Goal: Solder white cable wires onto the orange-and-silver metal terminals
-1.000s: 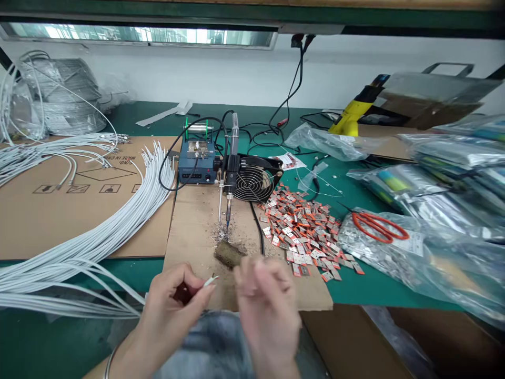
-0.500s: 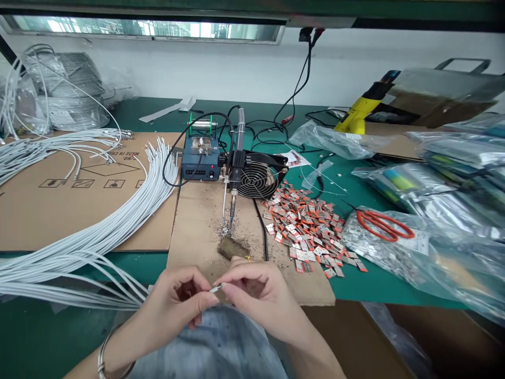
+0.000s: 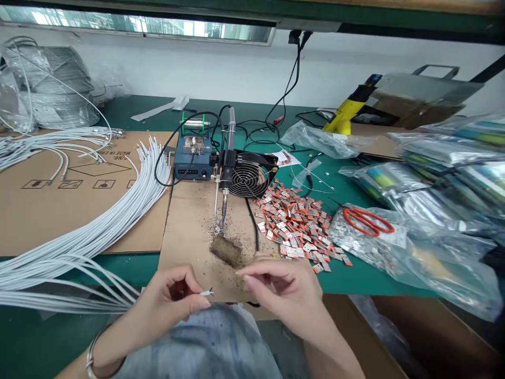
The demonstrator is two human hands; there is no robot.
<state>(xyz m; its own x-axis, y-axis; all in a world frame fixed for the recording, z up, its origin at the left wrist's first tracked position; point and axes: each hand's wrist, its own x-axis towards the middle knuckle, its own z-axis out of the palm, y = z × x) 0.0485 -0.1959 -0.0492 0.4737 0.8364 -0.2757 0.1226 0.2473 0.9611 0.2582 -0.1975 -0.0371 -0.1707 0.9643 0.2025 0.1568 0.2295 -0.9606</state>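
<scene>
Near the front edge of the green bench (image 3: 355, 281), the left hand (image 3: 173, 295) pinches the end of a white cable (image 3: 205, 292) between thumb and forefinger, its stripped tip poking out to the right. Just beside it, not touching, the right hand (image 3: 284, 287) hovers with thumb and forefinger pressed together at the tips; whether anything small sits between them cannot be told. Both hands are above a sheet of cardboard (image 3: 189, 231) strewn with solder crumbs. On that sheet, just beyond the hands, lies a brown sponge (image 3: 226, 250), and behind it a soldering iron (image 3: 224, 173) stands clamped upright, tip down, beside a small fan (image 3: 248, 180). A heap of small red and white parts (image 3: 295, 226) spreads to the right of the cardboard. To the left lies a long bundle of white cables (image 3: 98, 231).
</scene>
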